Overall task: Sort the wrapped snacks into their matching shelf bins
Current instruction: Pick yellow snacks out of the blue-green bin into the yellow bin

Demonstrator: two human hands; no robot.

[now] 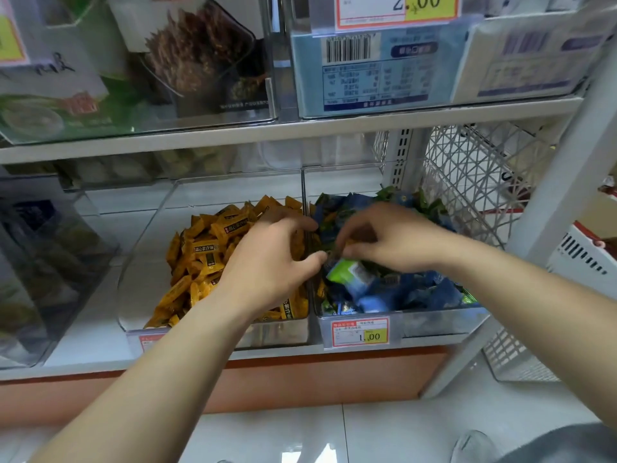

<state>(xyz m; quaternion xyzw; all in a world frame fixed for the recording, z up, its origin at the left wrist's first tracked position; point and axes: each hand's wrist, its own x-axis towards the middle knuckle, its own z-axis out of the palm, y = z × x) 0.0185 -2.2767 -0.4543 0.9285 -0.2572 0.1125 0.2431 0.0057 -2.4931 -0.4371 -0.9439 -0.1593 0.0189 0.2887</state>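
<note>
"2.00" is shown on a red-bordered price tag (397, 10) fixed to the upper clear bin (367, 110). "1.00" is printed on the price label (360, 331) on the lower right bin (434, 320). Black characters on the yellow wrappers (203, 248) cannot be read.

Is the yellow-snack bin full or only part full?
Part full: yellow packets heap at the bin's right side; its left floor shows bare.

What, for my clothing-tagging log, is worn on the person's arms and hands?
Nothing shows on either. The left hand and right hand are ungloved, with no ring visible. The left forearm and right forearm are bare to the frame's edge: no sleeve, watch or bracelet in view.
</note>
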